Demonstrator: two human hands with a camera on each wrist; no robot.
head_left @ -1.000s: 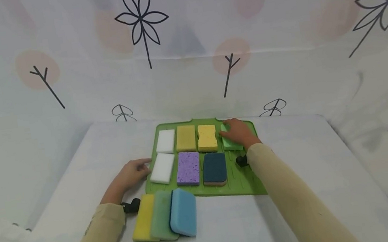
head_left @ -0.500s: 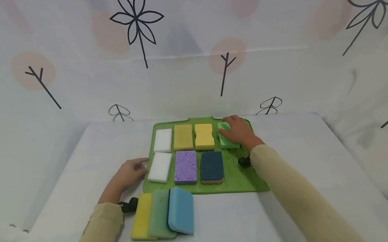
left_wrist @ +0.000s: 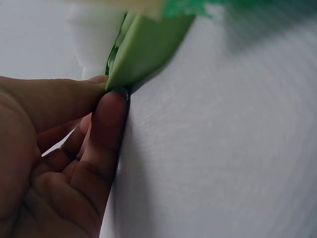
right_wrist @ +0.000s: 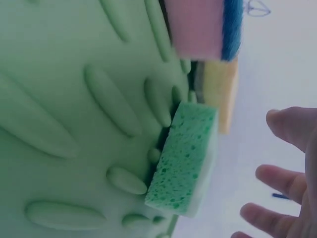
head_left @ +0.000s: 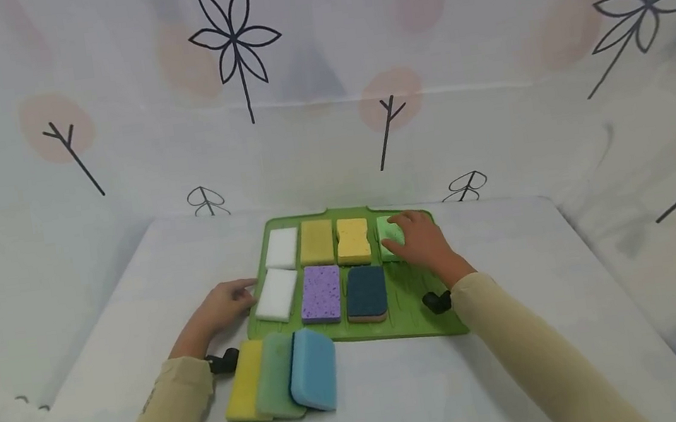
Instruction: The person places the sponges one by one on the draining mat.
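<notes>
My left hand [head_left: 222, 306] is at the left edge of a green drying mat [head_left: 408, 316]. In the left wrist view, thumb and finger pinch the mat's rim [left_wrist: 138, 54]. Over the mat's far right, my right hand [head_left: 424, 241] hovers by a light green sponge [head_left: 391, 232]. The right wrist view shows this porous sponge [right_wrist: 181, 158] lying on the ridged mat, apart from the spread fingers [right_wrist: 280, 181]. A yellow scalloped sponge [head_left: 353, 241] sits to its left, and a dark blue-topped sponge [head_left: 366, 293] lies nearer the front.
Also on the mat are a mustard sponge [head_left: 316, 242], a purple speckled sponge [head_left: 321, 294] and two white sponges [head_left: 276, 295]. In front, yellow [head_left: 247, 383], green [head_left: 277, 376] and blue [head_left: 314, 369] sponges overlap on the white table. Patterned white cloth [head_left: 317, 149] rises behind.
My right hand has drawn back off the light green sponge, moving slightly right and toward me, so more of the sponge shows. My left hand stays at the mat's edge.
</notes>
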